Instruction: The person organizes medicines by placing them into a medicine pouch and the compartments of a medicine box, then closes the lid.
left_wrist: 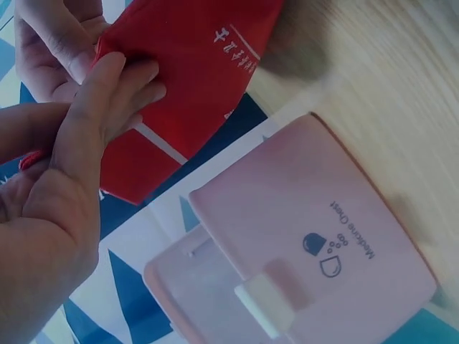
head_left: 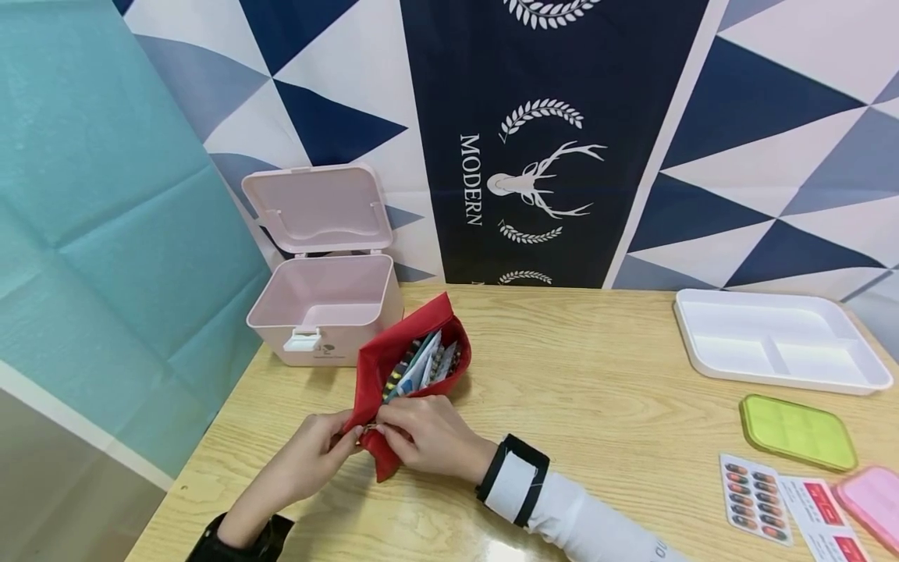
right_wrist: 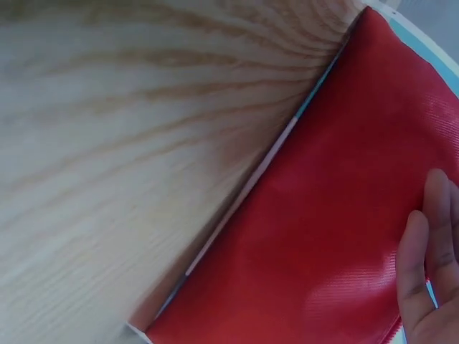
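Left hand (head_left: pixel 312 454): pinching the near corner of the red pouch (head_left: pixel 414 321) between thumb and fingers.
Right hand (head_left: pixel 438 433): pinching the same corner just beside – thumb and fingertips bent in at the zip end.
Pouch: at the tabletop (head_left: pixel 597 390), just in front of the right side of the pink box (head_left: pixel 360 336), mouth gaping; cannot tell whether touching it.
Inside the pouch: packed with flat packets (head_left: pixel 424 363), partly hidden by the red cloth.
Medicine Chest: printed on the box front, below a raised lid (head_left: pixel 319 211) and near a white latch (head_left: pixel 302 341).
Far right: white divided tray (head_left: pixel 726 339), then green case (head_left: pixel 799 432) nearer – below these, capsule blister pack (head_left: pixel 755 499), red-and-white packet (head_left: pixel 823 507) and pink case (head_left: pixel 874 499).
Right cuff: white sleeve (head_left: pixel 583 515), black-edged band at the wrist.
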### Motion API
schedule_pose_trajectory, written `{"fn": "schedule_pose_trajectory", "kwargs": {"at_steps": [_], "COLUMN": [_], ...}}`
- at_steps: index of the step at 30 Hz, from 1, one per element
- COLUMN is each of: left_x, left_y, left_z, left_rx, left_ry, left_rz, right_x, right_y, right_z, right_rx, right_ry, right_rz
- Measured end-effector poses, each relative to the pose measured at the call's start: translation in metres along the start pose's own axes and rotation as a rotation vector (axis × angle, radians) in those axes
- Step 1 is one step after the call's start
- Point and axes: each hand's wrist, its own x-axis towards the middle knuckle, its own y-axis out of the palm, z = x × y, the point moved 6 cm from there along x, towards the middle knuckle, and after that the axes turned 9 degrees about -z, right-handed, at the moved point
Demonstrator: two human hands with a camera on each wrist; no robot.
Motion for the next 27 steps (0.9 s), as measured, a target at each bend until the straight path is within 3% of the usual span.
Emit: {"fn": "schedule_pose_trajectory", "kwargs": {"at_steps": [6,11,17,27], "left_x": [0.000,-0.002,-0.004,-0.005], "left_y": [0.002,0.001,0.000,0.000], "left_z": [-0.005,-0.004,-0.006,-0.007], "left_rx": [0.016,0.076,0.114,0.129], "left_ry": [0.022,0.014,0.059,0.038], "left_rz": [0.042,0.043,0.044,0.058], "right_x": [0.000,-0.001,-0.003,-0.005], "right_y": [-0.009,-0.018,-0.030,-0.046], "right_z": [-0.001,-0.009,-0.024,-0.047], "right_rx": [-0.065,-0.100,-0.129,-0.208], "right_ry": [-0.020,-0.014,-0.016,0.042], "right_rz": [-0.052,-0.082,-0.118,-0.173]}}
